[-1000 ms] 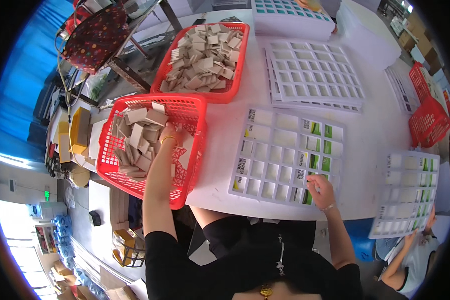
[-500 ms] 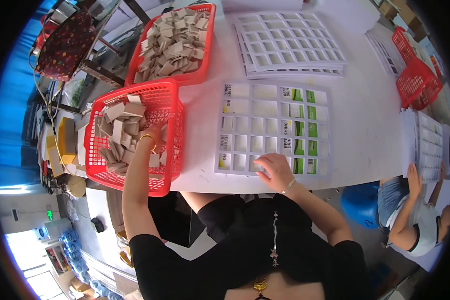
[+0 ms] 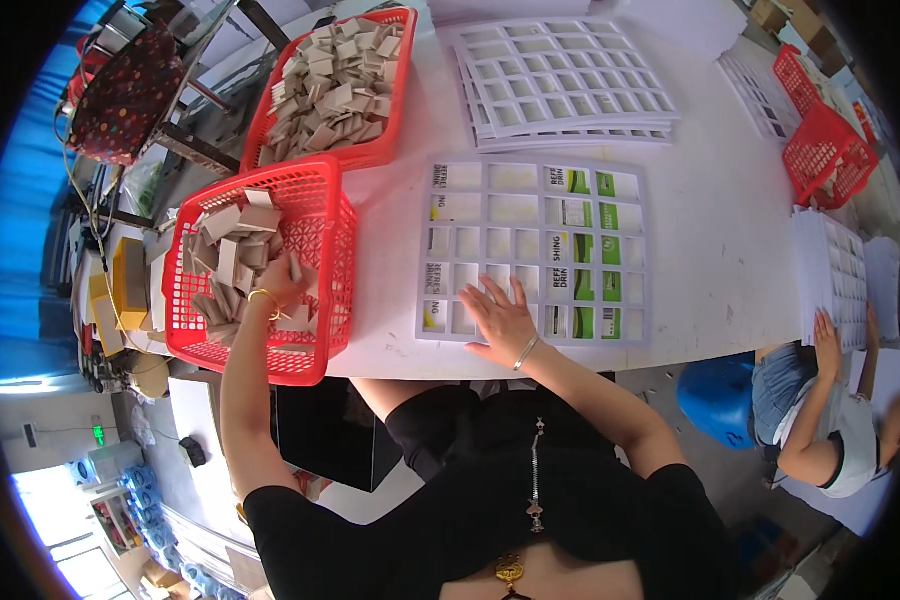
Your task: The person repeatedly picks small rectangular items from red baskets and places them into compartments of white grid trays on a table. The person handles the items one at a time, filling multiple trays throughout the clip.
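Inside the near red plastic basket (image 3: 342, 260), my left hand (image 3: 282, 284) reaches down among small grey-beige cardboard pieces (image 3: 232, 225). Its fingers are curled and partly hidden, and they seem closed on a cardboard piece at the fingertips. My right hand (image 3: 500, 318) lies with fingers spread over the lower part of a white grid sheet (image 3: 520, 163). The sheet has rows of window-like compartments. Green-and-white printed panels show through its right columns, and printed strips run down its left column.
A second red basket (image 3: 407, 70) full of similar pieces stands behind the near one. Stacked white grid sheets (image 3: 570, 128) lie at the back of the white table (image 3: 710, 240). More red baskets (image 3: 830, 155) stand at right, where another person (image 3: 820, 430) holds grid sheets (image 3: 832, 280).
My left hand has moved left and slightly lower within the basket. My right hand has slid left across the sheet, and its fingers have spread. The whole view has shifted slightly.
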`<state>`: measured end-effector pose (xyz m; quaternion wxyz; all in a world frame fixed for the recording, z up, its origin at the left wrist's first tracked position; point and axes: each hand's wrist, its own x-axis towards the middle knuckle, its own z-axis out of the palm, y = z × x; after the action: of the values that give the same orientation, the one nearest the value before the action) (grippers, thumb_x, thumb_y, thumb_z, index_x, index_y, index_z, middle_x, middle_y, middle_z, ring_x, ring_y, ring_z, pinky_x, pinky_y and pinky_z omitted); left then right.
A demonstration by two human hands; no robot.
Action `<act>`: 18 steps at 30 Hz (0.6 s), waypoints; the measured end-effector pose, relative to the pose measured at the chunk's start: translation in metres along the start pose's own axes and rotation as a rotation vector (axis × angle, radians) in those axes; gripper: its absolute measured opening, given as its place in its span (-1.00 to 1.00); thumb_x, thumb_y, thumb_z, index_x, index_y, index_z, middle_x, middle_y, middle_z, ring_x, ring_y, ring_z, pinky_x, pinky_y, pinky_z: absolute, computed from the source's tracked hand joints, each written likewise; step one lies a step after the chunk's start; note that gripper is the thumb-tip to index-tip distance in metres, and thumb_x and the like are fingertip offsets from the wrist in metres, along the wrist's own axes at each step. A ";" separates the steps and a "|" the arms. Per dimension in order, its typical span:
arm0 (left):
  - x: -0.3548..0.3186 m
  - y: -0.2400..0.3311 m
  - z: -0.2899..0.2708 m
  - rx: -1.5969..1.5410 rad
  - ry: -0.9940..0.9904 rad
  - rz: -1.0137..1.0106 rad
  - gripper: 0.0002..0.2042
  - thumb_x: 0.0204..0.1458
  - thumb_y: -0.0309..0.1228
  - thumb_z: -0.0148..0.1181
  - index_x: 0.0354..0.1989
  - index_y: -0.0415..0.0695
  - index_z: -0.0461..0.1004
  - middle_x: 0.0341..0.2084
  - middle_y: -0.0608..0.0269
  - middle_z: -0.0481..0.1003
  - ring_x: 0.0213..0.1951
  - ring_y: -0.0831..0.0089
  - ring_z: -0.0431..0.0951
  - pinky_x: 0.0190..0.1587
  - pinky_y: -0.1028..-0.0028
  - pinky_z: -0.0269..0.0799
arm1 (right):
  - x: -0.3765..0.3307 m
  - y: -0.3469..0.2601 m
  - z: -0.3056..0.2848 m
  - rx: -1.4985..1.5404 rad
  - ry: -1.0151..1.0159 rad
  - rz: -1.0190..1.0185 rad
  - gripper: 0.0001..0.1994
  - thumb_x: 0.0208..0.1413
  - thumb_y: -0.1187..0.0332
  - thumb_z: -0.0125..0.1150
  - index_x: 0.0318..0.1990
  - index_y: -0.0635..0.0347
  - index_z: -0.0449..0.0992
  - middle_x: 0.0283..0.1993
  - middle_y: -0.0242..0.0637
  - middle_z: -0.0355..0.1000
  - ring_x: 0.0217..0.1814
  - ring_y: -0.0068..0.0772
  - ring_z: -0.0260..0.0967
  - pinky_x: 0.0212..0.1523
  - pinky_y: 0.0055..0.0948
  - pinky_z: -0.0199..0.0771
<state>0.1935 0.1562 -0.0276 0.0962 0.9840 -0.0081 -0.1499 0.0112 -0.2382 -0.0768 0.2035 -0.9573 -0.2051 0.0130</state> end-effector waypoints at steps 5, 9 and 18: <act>0.002 -0.031 -0.036 -0.654 0.634 0.005 -0.61 -0.15 -0.44 0.30 -0.13 -0.26 0.35 -0.29 0.13 0.50 -0.33 0.35 0.51 -0.27 0.39 0.46 | 0.003 -0.006 0.005 -0.023 -0.087 -0.023 -0.16 -0.21 0.06 0.39 0.23 0.10 0.11 0.21 -0.26 0.19 0.38 -0.20 -0.05 0.35 0.21 -0.44; -0.040 0.048 -0.075 -1.056 0.659 0.089 -0.62 -0.13 -0.47 0.33 -0.15 -0.22 0.33 -0.32 0.24 0.45 -0.35 0.53 0.46 -0.36 0.54 0.44 | -0.004 -0.003 -0.003 0.051 -0.148 -0.004 -0.16 -0.26 0.06 0.43 0.21 0.10 0.15 0.18 -0.27 0.21 0.35 -0.23 -0.01 0.34 0.18 -0.39; -0.068 0.222 0.003 -0.991 0.256 0.439 -0.67 -0.17 -0.53 0.31 -0.25 -0.21 0.29 -0.45 0.33 0.37 -0.45 0.57 0.38 -0.43 0.56 0.37 | 0.004 -0.016 0.001 -0.040 0.026 -0.021 -0.07 -0.39 0.07 0.48 0.24 -0.03 0.12 0.16 -0.30 0.21 0.32 -0.25 0.02 0.32 0.13 -0.34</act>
<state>0.1301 -0.0595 0.0322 0.5766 0.8067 -0.1294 0.0086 0.0088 -0.2227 -0.0711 0.1871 -0.9590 -0.2128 -0.0055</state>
